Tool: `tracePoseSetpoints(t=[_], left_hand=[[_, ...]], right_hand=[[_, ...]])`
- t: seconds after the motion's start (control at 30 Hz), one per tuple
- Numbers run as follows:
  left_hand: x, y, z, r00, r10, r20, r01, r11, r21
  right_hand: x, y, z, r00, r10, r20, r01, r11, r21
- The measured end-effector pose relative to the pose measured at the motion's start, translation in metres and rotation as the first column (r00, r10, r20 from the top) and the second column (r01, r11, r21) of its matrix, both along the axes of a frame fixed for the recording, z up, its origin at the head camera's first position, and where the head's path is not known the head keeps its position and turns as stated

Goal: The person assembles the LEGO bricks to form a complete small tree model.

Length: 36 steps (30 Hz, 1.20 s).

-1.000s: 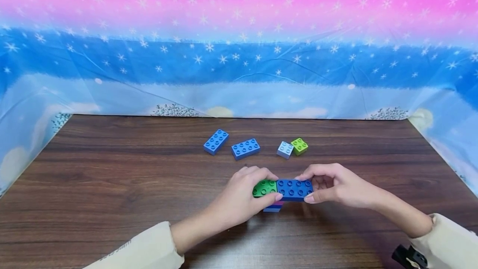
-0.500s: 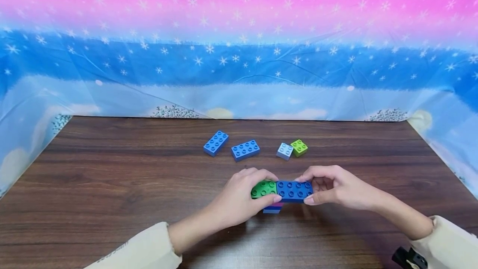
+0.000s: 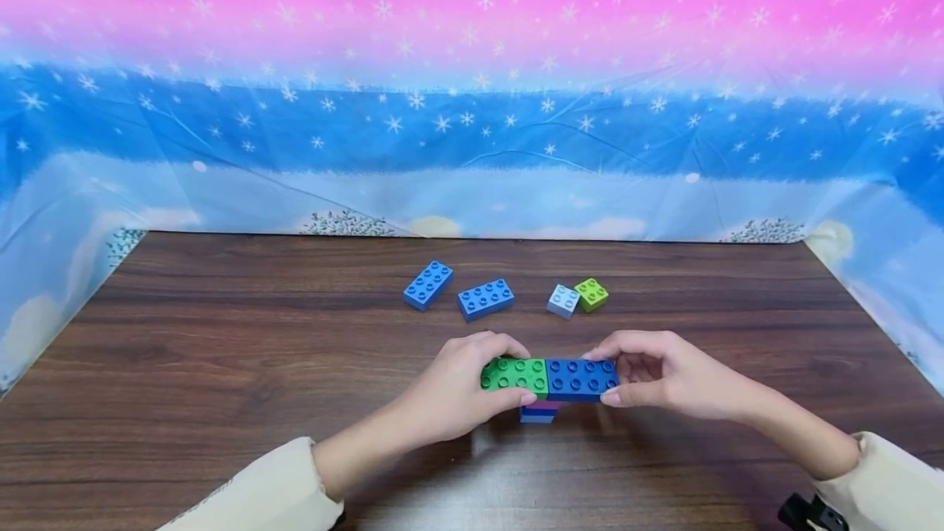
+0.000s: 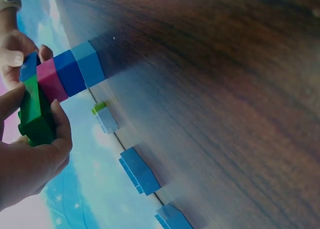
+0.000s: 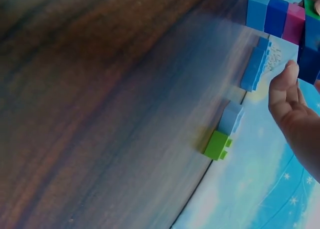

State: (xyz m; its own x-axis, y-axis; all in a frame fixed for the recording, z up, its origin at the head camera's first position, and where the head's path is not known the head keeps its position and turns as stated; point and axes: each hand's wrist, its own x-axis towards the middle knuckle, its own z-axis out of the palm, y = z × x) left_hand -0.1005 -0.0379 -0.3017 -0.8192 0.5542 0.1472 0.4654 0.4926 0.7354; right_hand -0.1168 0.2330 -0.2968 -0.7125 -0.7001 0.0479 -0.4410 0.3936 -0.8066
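A green brick (image 3: 514,377) and a dark blue brick (image 3: 581,379) lie end to end on top of a short stack. Below them in the left wrist view come a pink brick (image 4: 52,80), a blue brick (image 4: 70,73) and a light blue brick (image 4: 88,64) at the table. My left hand (image 3: 460,388) pinches the green brick between thumb and fingers. At the other end, my right hand (image 3: 671,371) pinches the dark blue brick by its long sides. Both hands hide parts of the bricks' sides.
Behind the hands on the wooden table (image 3: 258,351) lie two long blue bricks (image 3: 428,285). A small pale blue brick (image 3: 564,301) touches a lime green brick (image 3: 592,294) to their right. A patterned cloth (image 3: 472,129) walls the back and sides.
My left hand has slid left along the green brick, uncovering more of its studs. The right hand stays at the dark blue brick, and the bricks keep their places.
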Motion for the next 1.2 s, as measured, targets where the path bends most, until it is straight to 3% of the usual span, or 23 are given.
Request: tracePoseSetpoints(t=[0.4,0.67,0.97,1.2], left_hand=[[0.0000,-0.0007,-0.0042,1.000,0.013,-0.003,-0.013,1.000,0.029],[-0.0001,-0.0008,-0.0047,1.000,0.012,0.009,-0.013,0.999,0.035],[-0.0004,-0.0009,-0.0059,1.000,0.016,-0.001,-0.016,0.999,0.042],[-0.0002,-0.0007,-0.0059,1.000,0.022,-0.012,-0.021,0.999,0.040]], right_hand=[[0.0018,-0.0018,-0.0042,0.994,0.013,-0.111,-0.014,1.000,-0.014],[-0.0001,-0.0006,-0.0021,0.997,0.020,-0.079,-0.021,1.000,-0.006],[-0.0053,-0.0006,0.0041,1.000,0.024,0.019,-0.025,0.998,0.064],[-0.0076,-0.0012,0.0036,0.999,0.044,0.032,-0.046,0.998,0.054]])
